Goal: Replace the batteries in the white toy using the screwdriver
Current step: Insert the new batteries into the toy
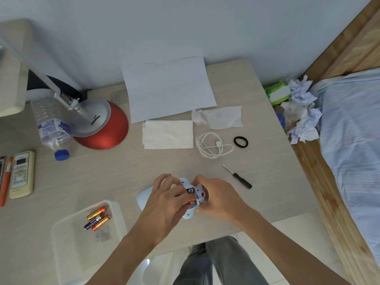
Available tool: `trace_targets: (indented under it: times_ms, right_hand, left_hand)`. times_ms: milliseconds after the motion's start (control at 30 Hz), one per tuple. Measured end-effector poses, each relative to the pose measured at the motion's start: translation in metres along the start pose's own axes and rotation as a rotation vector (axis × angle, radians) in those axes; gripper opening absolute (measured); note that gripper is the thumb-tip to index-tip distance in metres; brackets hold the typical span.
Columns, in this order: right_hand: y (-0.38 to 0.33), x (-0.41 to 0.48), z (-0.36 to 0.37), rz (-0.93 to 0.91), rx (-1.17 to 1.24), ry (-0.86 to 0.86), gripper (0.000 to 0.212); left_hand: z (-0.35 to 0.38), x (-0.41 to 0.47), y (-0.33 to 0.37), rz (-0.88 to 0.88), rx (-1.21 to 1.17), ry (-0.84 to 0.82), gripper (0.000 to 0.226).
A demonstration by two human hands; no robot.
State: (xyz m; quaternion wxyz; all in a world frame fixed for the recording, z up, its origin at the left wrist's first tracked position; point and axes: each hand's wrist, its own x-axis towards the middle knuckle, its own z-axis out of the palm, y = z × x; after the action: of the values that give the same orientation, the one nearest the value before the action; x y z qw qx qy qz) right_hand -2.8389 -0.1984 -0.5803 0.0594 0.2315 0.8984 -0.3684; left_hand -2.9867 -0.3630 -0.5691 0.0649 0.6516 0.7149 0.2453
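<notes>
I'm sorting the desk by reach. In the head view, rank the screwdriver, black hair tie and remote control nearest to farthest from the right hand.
From the right hand:
1. Screwdriver, just beyond it, to the right.
2. Black hair tie, farther back on the right.
3. Remote control, far left of the desk.

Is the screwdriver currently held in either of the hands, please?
No: the screwdriver lies untouched on the table, while the left hand and right hand both hold the white toy.
</notes>
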Motion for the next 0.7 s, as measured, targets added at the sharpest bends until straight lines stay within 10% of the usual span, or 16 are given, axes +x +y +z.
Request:
trace_targets:
  times_ms: [700]
  right_hand:
    - [-0.0040,0.0028,-0.0076,-0.001,-0.012,-0.045,0.036]
  left_hand:
    - [-0.0006,-0.0093,0.0038,-0.378,-0.283,-0.074,0.032]
